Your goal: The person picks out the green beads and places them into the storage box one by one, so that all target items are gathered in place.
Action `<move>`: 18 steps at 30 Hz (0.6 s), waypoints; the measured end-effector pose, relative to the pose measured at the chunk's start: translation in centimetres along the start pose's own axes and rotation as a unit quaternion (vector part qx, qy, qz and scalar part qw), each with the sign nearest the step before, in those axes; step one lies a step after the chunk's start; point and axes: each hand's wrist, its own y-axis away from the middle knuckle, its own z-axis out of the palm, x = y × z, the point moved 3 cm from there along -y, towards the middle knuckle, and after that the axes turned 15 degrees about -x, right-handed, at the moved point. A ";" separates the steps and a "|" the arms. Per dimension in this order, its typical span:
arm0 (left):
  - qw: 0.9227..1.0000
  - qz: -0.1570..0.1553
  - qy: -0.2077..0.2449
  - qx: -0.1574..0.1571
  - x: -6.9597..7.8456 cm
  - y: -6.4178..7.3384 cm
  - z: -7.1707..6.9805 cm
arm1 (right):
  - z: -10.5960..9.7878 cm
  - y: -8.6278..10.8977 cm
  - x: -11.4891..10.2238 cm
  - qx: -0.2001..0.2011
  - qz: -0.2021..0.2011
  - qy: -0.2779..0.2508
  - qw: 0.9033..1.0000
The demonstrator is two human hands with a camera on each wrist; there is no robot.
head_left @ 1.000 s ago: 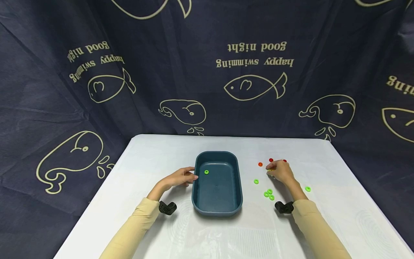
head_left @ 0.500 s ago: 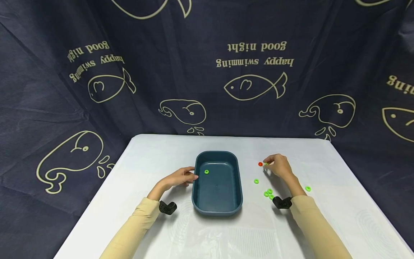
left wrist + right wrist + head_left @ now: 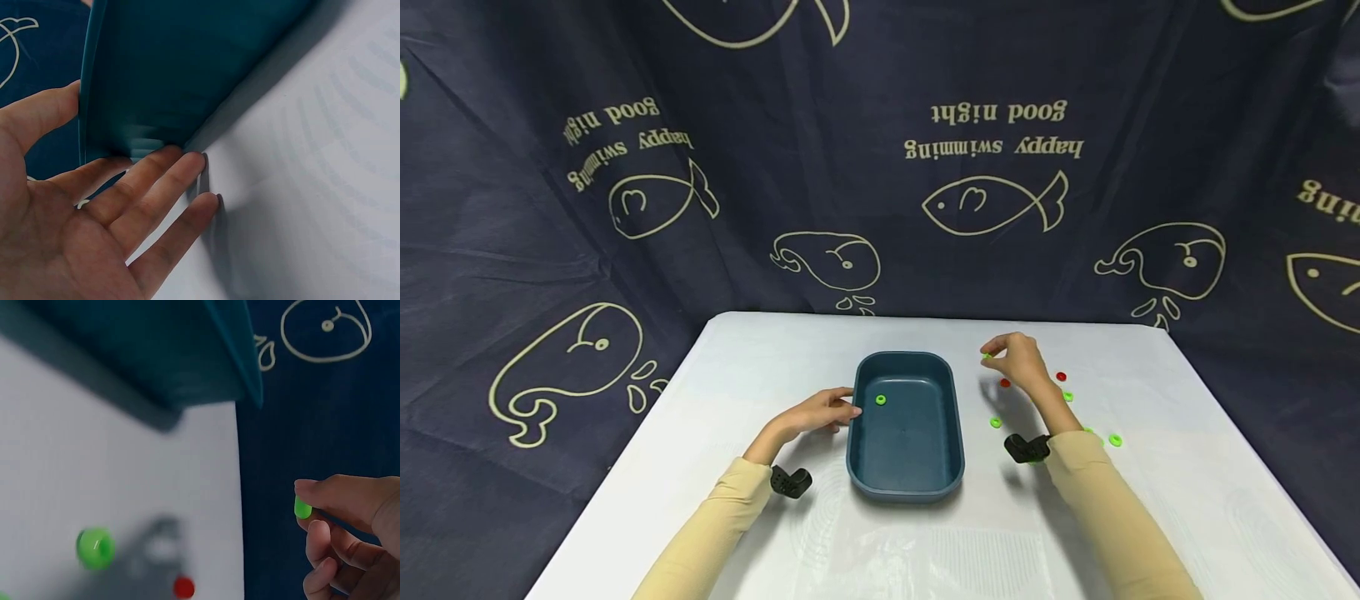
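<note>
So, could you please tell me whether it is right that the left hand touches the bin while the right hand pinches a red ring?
Not quite: the ring is green, not red, as the right wrist view shows. The left hand does touch the bin, and the right hand does pinch the ring.

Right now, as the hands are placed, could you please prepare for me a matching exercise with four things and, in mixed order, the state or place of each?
Column 1
1. left grip
2. right grip
3. blue bin
4. dark curtain

Column 2
A. stands on the white table, with one green ring inside
B. touches the bin's left side
C. hangs behind the table, printed with fish and whales
D. pinches a lifted ring, green in colour

Right pairs: 1-B, 2-D, 3-A, 4-C
</note>
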 end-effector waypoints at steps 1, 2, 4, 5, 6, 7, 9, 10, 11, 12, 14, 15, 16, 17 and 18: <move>1.000 -0.002 0.000 0.001 0.0 0.0 0.0 | 0.1 -0.2 -0.4 -0.001 -0.003 0.001 1.000; 1.000 -0.003 0.000 0.002 0.0 0.1 0.0 | 0.2 -0.4 -0.8 -0.001 -0.005 -0.001 1.000; 1.000 -0.002 -0.001 0.003 0.0 0.1 0.0 | 0.3 -0.8 -1.7 -0.003 -0.011 -0.003 1.000; 1.000 -0.003 0.002 0.004 -0.1 0.1 0.0 | 0.4 -1.0 -2.1 -0.005 -0.015 -0.004 1.000; 1.000 -0.002 0.002 0.004 -0.1 0.2 0.0 | 0.6 -1.2 -2.6 -0.006 -0.018 -0.003 1.000; 1.000 -0.001 0.001 0.003 -0.1 0.2 -0.1 | 0.7 -1.5 -3.0 -0.007 -0.022 -0.003 1.000; 1.000 0.002 -0.001 0.001 -0.1 0.2 -0.1 | 1.0 -1.8 -3.9 -0.011 -0.027 -0.004 1.000; 1.000 0.004 -0.001 0.000 -0.1 0.2 -0.2 | 1.2 -2.0 -4.3 -0.012 -0.030 -0.005 0.999; 1.000 0.005 -0.001 -0.001 -0.1 0.2 -0.2 | 1.3 -2.2 -4.7 -0.013 -0.029 -0.007 0.999; 1.000 0.006 -0.001 -0.002 -0.1 0.2 -0.2 | 1.6 -2.4 -5.0 -0.015 -0.029 -0.008 0.999; 1.000 0.007 -0.001 -0.003 -0.1 0.2 -0.2 | 2.0 -2.6 -5.7 -0.019 -0.026 -0.013 0.999; 1.000 0.008 -0.001 -0.004 -0.1 0.2 -0.2 | 2.3 -2.7 -6.0 -0.021 -0.027 -0.016 0.999; 1.000 0.008 0.000 -0.004 -0.1 0.2 -0.2 | 2.6 -2.8 -6.2 -0.023 -0.027 -0.018 0.999; 1.000 0.008 0.000 -0.004 -0.2 0.2 -0.2 | 2.9 -2.9 -6.5 -0.026 -0.027 -0.021 0.999; 1.000 0.008 0.001 -0.004 -0.2 0.2 -0.2 | 3.2 -3.0 -6.7 -0.028 -0.029 -0.024 0.999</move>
